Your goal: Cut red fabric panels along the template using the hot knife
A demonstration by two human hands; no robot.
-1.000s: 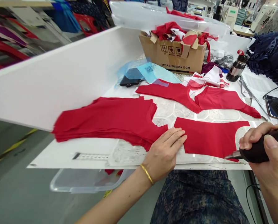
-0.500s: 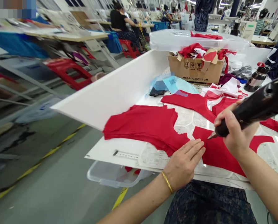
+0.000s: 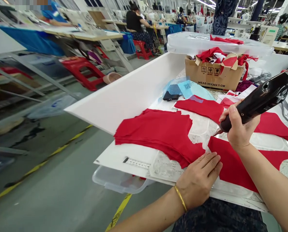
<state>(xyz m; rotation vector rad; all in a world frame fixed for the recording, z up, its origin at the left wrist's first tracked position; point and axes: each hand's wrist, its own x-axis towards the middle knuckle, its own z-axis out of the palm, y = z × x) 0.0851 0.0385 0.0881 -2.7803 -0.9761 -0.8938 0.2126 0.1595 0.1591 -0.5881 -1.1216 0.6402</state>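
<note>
My right hand [image 3: 242, 127] is wrapped round the lower end of a black handheld tool [image 3: 262, 96], whose thin pointed tip is at the upper left corner of a flat red fabric piece [image 3: 238, 167]. Palm down, my left hand [image 3: 199, 177] lies with fingers stretched out, its fingertips on the left edge of that piece. A gold bracelet circles the left wrist. Left of my hands is a stack of red fabric pieces [image 3: 153, 135]. Another red piece [image 3: 202, 108] lies behind the tool tip.
A cardboard box [image 3: 206, 75] of red scraps stands at the back, before a plastic-wrapped stack [image 3: 218, 45]. A white panel [image 3: 129, 87] rises along the table's left side. A black phone-like object [image 3: 170, 96] lies beside light blue sheets [image 3: 194, 90]. People sit at machines beyond.
The tool tip has moved from over the red piece to its upper left corner. My left hand has shifted slightly towards me along the piece's edge. The view has turned a little left.
</note>
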